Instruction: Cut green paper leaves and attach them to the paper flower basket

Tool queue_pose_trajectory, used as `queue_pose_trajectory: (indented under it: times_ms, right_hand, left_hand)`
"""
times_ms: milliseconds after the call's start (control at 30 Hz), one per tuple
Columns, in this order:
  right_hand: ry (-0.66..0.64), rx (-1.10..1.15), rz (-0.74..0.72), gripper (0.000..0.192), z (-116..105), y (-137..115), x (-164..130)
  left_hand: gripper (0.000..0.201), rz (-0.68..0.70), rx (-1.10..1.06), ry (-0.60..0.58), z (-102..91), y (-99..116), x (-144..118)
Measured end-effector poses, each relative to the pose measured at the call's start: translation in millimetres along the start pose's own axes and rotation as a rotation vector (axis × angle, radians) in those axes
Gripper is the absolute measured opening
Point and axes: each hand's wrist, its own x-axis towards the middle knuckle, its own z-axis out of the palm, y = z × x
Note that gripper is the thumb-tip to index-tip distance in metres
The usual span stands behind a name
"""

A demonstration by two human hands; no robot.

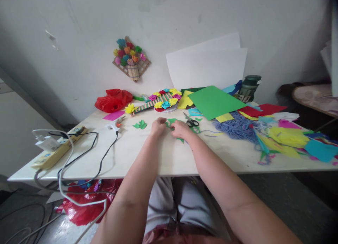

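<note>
The left hand point(158, 127) and right hand point(182, 129) are positioned close together at the desk point(132, 156), with green paper point(173, 120) located between and just beyond them. The fingers of both hands are bent; whether they grip the paper cannot be determined. Scissors point(192, 123) lie beside the right hand. Green leaves point(142, 124) lie between the left hand and the glue gun point(114, 126).

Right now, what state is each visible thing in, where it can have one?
Left hand, right hand: at green paper, grip unclear
Scissors: lying unheld
Glue gun: lying unheld
Power strip: charger plugged in
Blue yarn: tangled
Green sheet: uncrumpled
Red bags: crumpled
Flower basket: hung up
</note>
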Motion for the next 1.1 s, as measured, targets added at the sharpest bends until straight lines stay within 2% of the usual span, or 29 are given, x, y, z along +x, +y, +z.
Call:
queue_pose_trajectory:
  times_ms: [100,200,367,467,533,700,833,900,1000,1067,1100]
  right_hand:
    - [-0.007,0.112,0.041,0.03,1,4,3]
    - [-0.015,0.254,0.092,0.031,1,9,6]
    - [-0.022,0.472,0.171,0.032,0,18,9]
    - [-0.032,0.516,0.187,0.034,0,21,9]
    - [-0.037,0.451,0.15,0.035,-2,21,7]
    - [-0.086,0.1,0.085,0.042,-12,13,-3]
    - [-0.118,0.06,0.124,0.043,-14,11,-5]
    - [-0.077,0.088,0.131,0.036,-11,14,-2]
    - [0.06,0.19,0.163,0.028,-7,21,4]
    - [0.123,0.342,0.242,0.024,-6,24,7]
    - [0.134,0.447,0.287,0.022,-6,25,8]
  left_hand:
    - [0.034,0.176,0.456,-0.147,1.3,6,-5]
    - [0.035,0.234,0.64,-0.221,-1.1,13,-10]
    - [0.03,0.214,0.709,-0.261,-6.7,18,-13]
    - [0.023,0.219,0.712,-0.273,-7.2,18,-14]
    - [0.021,0.208,0.71,-0.27,-6.9,18,-14]
    - [0.022,0.191,0.716,-0.25,-6.2,16,-13]
    - [0.022,0.185,0.708,-0.255,-5.3,15,-13]
    - [0.019,0.188,0.66,-0.224,-5.4,14,-12]
    - [0.017,0.189,0.522,0.007,-7.3,14,-9]
    - [0.028,0.124,0.358,0.141,-9.3,13,-7]
    - [0.036,0.066,0.249,0.138,-9.9,13,-7]
